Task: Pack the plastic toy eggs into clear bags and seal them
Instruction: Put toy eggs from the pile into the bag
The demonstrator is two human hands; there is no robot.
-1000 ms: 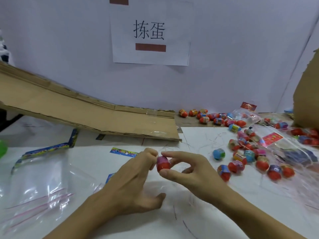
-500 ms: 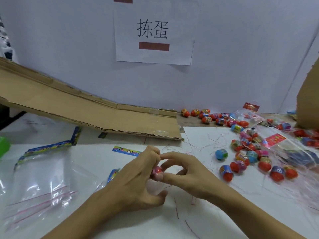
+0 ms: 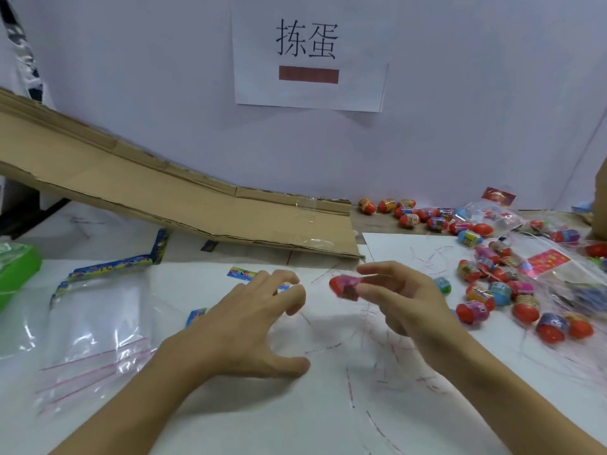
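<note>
Head view: right hand (image 3: 407, 300) pinches toy egg (image 3: 345, 285) by fingertips, just right of left hand (image 3: 249, 326), whose fingers hang loose, empty; egg likely light, hard, slippery, best gripped around its middle

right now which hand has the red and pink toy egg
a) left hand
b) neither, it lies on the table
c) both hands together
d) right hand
d) the right hand pinches the red and pink toy egg between thumb and fingers above the table, while the left hand is apart from it, fingers spread and holding nothing.
</note>
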